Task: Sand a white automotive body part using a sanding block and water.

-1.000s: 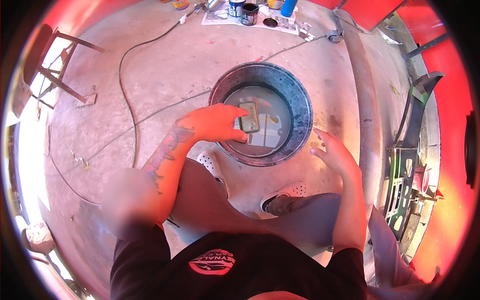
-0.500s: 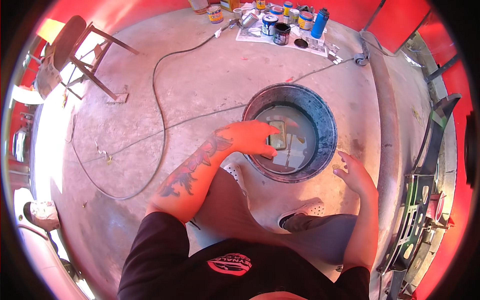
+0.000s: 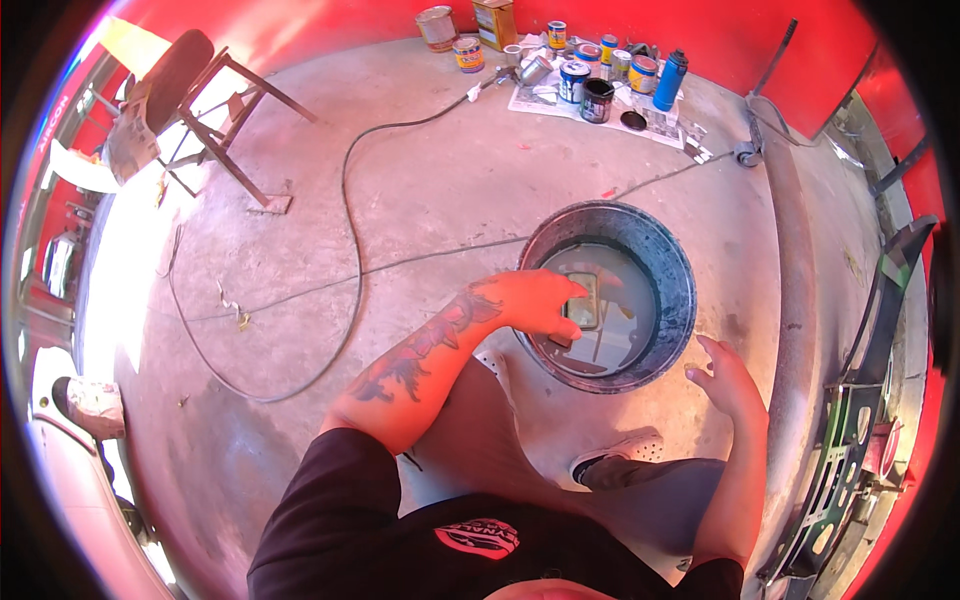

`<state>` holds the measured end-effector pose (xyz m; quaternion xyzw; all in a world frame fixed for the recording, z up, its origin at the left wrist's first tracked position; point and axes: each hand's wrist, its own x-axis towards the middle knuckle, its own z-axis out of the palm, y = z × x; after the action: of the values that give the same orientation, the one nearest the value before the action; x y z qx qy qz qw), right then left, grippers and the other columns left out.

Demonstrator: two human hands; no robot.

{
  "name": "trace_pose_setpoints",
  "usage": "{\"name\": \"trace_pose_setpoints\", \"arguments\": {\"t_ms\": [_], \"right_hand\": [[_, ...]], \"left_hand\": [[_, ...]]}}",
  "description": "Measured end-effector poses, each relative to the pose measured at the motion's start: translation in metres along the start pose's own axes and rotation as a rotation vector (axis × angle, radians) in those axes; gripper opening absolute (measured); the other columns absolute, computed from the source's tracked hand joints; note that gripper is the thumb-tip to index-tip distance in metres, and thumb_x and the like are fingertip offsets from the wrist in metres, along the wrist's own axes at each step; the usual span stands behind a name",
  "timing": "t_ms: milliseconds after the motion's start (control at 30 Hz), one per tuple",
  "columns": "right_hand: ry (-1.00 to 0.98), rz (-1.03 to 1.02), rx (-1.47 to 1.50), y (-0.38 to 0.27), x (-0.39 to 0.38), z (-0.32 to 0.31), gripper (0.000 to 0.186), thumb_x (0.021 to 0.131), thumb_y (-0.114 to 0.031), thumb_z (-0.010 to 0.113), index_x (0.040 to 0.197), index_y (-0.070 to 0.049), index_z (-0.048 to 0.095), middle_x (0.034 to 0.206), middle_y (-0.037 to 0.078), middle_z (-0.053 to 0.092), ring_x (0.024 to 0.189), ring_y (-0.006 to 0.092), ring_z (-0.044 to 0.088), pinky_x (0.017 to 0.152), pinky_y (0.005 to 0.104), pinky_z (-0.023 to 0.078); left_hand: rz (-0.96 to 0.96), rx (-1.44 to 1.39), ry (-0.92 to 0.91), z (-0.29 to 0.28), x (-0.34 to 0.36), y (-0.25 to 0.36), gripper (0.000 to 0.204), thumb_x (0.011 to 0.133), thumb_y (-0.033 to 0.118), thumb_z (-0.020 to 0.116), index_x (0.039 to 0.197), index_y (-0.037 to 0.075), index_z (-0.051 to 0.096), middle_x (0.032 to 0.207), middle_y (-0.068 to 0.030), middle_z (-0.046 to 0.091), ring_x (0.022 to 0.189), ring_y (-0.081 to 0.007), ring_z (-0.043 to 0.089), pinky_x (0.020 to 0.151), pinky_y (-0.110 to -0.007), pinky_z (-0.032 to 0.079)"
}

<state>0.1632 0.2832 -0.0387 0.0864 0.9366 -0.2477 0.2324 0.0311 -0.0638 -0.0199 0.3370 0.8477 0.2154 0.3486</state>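
Observation:
A round black bucket (image 3: pixel 678 345) with scuffed walls stands on the floor before me, murky water (image 3: pixel 625 320) in its bottom. My left hand (image 3: pixel 542 302) reaches over its left rim, thumb and fingers spread apart. Beside those fingertips, inside the bucket, is a yellowish rectangular block (image 3: pixel 581 301) with a paler border, perhaps a sponge. Just below the thumb a small brownish piece (image 3: pixel 560 341) shows in part; whether the hand touches it is unclear. My right hand (image 3: pixel 727 377) hangs just outside the bucket's right rim, fingers loosely apart and holding nothing.
Several paint cans (image 3: pixel 597 101) and a blue bottle (image 3: pixel 671 80) stand on newspaper at the back. A hose (image 3: pixel 350 210) curves across the concrete floor left of the bucket. A chair (image 3: pixel 215 110) is at far left, a black car bumper (image 3: pixel 850 430) at right.
The whole view has shifted, so the scene sits further right and lower. Both hands keep nearly the same places relative to the bucket.

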Motion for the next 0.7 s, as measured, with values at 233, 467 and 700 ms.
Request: {"name": "trace_pose_setpoints", "arguments": {"t_ms": [233,467,700], "right_hand": [[0.036,-0.011,0.033,0.005,-0.002,0.003,0.066,0.085,-0.013,0.076,0.145,-0.004,0.048,0.135,0.017,0.055,0.106,0.0333,0.064,0.092,0.0416,0.053],[0.034,-0.023,0.025,0.007,0.001,0.006,0.067,0.085,-0.012,0.077,0.145,-0.005,0.049,0.134,0.017,0.055,0.105,0.0333,0.064,0.092,0.0423,0.053],[0.034,-0.022,0.000,0.007,0.002,0.006,0.067,0.084,-0.013,0.077,0.145,-0.005,0.049,0.128,0.018,0.058,0.104,0.0332,0.063,0.092,0.0426,0.052]], "left_hand": [[-0.016,0.042,0.006,0.001,0.003,0.009,0.079,0.082,0.048,0.071,0.146,0.006,0.050,0.119,-0.0199,0.068,0.115,-0.0351,0.064,0.096,-0.045,0.051],[-0.093,0.028,-0.019,0.000,-0.001,0.011,0.079,0.082,0.046,0.071,0.147,0.006,0.049,0.123,-0.0203,0.067,0.119,-0.0342,0.063,0.098,-0.046,0.050],[-0.041,0.054,0.017,0.005,0.003,0.002,0.078,0.083,0.047,0.072,0.147,0.008,0.050,0.123,-0.0193,0.068,0.119,-0.0345,0.062,0.098,-0.046,0.050]]}}
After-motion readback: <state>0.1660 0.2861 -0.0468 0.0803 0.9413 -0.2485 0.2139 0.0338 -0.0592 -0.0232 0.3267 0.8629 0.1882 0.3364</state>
